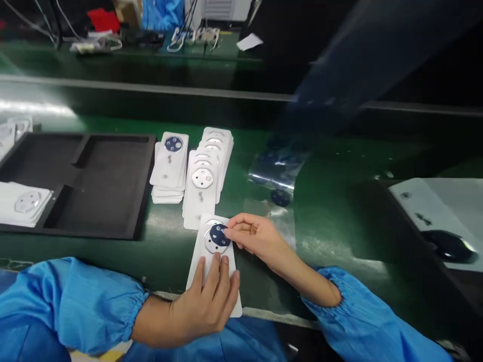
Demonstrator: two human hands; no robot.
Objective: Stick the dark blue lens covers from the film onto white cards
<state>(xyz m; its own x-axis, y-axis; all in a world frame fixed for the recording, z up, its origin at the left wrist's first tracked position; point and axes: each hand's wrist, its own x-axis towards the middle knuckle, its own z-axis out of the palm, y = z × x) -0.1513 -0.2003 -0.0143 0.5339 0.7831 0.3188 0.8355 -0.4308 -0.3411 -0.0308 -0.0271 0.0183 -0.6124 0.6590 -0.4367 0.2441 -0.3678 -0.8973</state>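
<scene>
My left hand (209,299) lies with fingers stretched out on a white phone back cover (193,274) at the table's front edge. At this cover's far end is a round silver camera ring (211,245) with small holes. My right hand (260,239) pinches the edge of a dark blue round sticker (219,235) with holes, held over the ring and partly covering it. Whether the sticker touches the ring I cannot tell. Just beyond stand overlapping stacks of white covers (199,201). To their left, another stack (169,171) has a blue disc on its top cover.
A black divided tray (113,191) lies at left, with white covers (15,203) over its near-left corner. Right of my hands, a clear film strip (277,176) carries dark blue discs. A box at far right holds a printed cover (411,201). Cables and a person's blue sleeve (162,14) are behind.
</scene>
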